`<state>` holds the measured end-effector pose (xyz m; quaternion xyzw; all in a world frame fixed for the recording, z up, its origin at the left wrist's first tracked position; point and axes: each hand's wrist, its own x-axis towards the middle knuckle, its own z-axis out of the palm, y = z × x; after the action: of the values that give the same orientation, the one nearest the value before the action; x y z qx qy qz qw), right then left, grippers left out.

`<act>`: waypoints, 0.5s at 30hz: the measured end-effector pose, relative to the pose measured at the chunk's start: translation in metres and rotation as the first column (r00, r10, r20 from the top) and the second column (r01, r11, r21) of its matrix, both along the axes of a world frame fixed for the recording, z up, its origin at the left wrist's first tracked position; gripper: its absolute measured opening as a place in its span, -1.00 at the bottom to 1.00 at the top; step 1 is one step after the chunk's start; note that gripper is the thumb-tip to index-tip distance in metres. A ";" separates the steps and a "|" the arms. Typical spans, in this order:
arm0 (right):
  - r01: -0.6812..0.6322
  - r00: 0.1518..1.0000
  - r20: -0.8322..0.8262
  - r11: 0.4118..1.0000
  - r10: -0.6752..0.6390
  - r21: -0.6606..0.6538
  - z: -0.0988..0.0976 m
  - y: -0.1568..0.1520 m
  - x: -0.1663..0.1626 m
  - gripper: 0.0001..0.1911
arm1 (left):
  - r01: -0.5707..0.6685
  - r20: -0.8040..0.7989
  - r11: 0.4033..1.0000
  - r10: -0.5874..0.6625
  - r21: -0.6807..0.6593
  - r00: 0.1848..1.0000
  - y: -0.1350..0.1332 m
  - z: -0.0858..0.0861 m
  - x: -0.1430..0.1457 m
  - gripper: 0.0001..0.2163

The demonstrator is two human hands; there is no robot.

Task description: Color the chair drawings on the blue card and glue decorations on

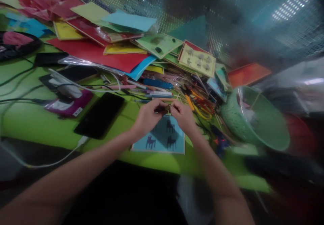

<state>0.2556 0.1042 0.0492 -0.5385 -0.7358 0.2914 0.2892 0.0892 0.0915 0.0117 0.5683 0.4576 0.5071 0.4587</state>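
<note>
My left hand and my right hand meet with fingertips pinched close together. Between them is something small that I cannot make out. Both hands are over the top edge of a blue card lying on the green table. Dark chair pictures show on the card, and my hands and their shadow cover part of it. Behind the hands lie several pens. Yellow-handled scissors rest just beyond my right hand.
A black phone and a purple power strip with cables lie at left. Coloured papers are heaped along the back. A yellow card with small pictures leans on the pile. A green basket and a glue gun stand right.
</note>
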 end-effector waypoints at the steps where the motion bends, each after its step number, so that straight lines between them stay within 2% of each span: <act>1: 0.020 1.000 -0.021 1.000 -0.020 0.000 -0.001 0.000 -0.001 -0.80 | 0.002 0.013 1.000 -0.002 -0.003 1.000 0.000 0.000 0.001 -0.86; 5: 0.081 0.992 -0.099 0.997 -0.083 -0.019 -0.003 -0.001 -0.005 -0.82 | 0.037 0.140 0.997 -0.026 -0.074 0.990 0.002 -0.001 0.002 -0.81; 15: 0.078 0.938 -0.335 0.995 -0.095 -0.064 0.000 -0.004 -0.011 -0.83 | 0.097 0.397 0.978 -0.016 -0.186 0.918 0.004 -0.003 0.003 -0.68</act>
<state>0.2449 0.1006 0.0497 -0.5197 -0.6434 0.3846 0.4099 0.0926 0.0956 0.0088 0.4184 0.3885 0.5485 0.6109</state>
